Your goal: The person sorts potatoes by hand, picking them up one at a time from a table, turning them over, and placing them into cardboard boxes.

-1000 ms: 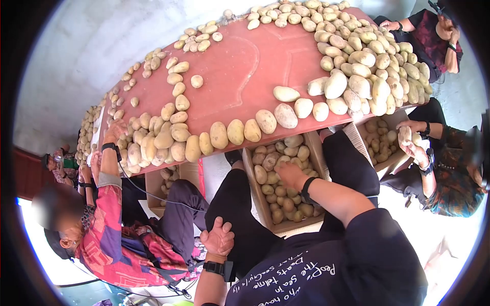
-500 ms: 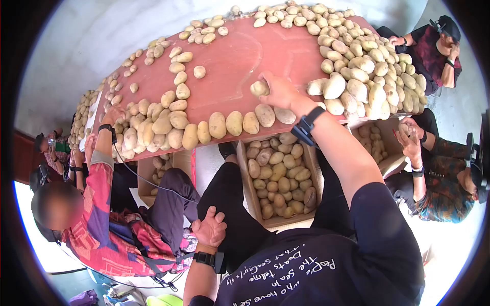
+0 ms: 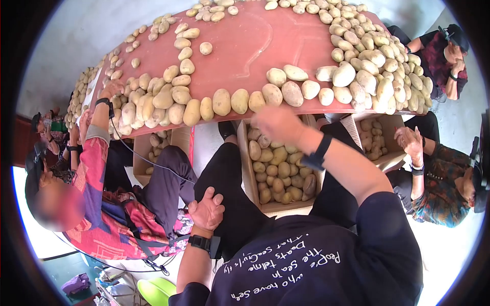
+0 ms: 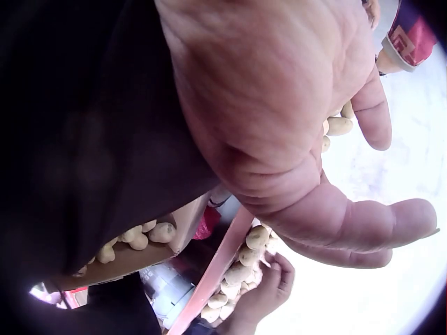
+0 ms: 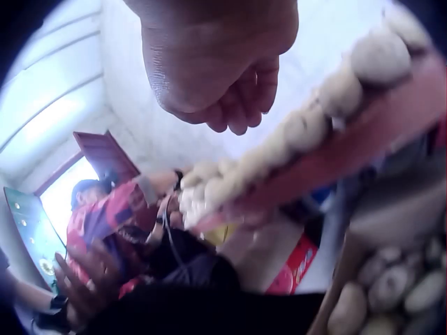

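Note:
My right hand [image 3: 278, 124], blurred, hangs over the front edge of the red table [image 3: 224, 61], above the far end of a cardboard box [image 3: 246, 168] of potatoes between my legs. In the right wrist view its fingers [image 5: 237, 108] droop loosely curled, with no potato showing in them. A row of potatoes [image 3: 221, 102] lines the table edge near that hand; one potato [image 3: 276, 76] lies just behind the row, beside a longer one [image 3: 295, 72]. My left hand [image 3: 206, 210] rests palm up by my thigh, fingers loosely bent and holding nothing.
A large heap of potatoes [image 3: 377, 66] covers the table's right end, and a smaller pile [image 3: 148, 104] lies to the left. More potato boxes [image 3: 380, 137] stand at both sides. A person in a red patterned shirt [image 3: 102, 204] sits at left; others sit at right.
My right hand went from the box to the table with a potato, let it go behind the row, and has come back toward the box. The left hand stays by the thigh.

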`<state>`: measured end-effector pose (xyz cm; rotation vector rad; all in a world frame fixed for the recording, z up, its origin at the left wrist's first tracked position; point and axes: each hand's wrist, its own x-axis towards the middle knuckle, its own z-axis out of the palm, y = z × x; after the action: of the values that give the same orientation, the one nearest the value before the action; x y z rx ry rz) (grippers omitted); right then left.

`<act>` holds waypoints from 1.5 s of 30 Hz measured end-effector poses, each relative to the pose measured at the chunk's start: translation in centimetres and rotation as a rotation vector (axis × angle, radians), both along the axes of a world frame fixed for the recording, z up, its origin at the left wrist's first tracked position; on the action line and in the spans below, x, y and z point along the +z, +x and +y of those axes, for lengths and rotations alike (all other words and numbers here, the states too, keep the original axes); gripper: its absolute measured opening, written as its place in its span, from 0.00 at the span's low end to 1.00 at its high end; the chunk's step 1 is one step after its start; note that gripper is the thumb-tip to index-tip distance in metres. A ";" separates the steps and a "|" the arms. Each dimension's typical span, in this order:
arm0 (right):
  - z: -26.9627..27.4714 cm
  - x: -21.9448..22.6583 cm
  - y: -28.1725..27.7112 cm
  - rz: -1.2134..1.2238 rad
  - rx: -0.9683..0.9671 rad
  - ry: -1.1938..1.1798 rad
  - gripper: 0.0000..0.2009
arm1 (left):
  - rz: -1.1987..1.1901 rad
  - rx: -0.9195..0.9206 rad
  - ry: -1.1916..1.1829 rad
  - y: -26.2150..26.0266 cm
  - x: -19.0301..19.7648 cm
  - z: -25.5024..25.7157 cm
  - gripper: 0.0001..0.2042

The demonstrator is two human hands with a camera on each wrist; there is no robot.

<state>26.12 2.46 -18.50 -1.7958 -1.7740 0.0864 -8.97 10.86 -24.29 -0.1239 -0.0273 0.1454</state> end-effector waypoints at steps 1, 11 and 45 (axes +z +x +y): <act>-0.4 -3.2 -1.4 0.058 0.103 0.004 0.07 | -0.001 -0.002 0.000 0.0 0.0 0.1 0.29; 1.2 -15.7 -6.4 0.224 -0.354 -0.873 0.38 | 0.004 -0.017 -0.024 0.1 -0.2 0.2 0.29; -8.8 -4.2 -4.5 1.027 0.065 -0.331 0.31 | 0.660 -0.201 0.741 10.3 2.0 -1.7 0.25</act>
<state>21.66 -6.34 -22.67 -1.4452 -1.0781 1.1570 1.35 9.18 -22.26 0.6629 0.5846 -0.0361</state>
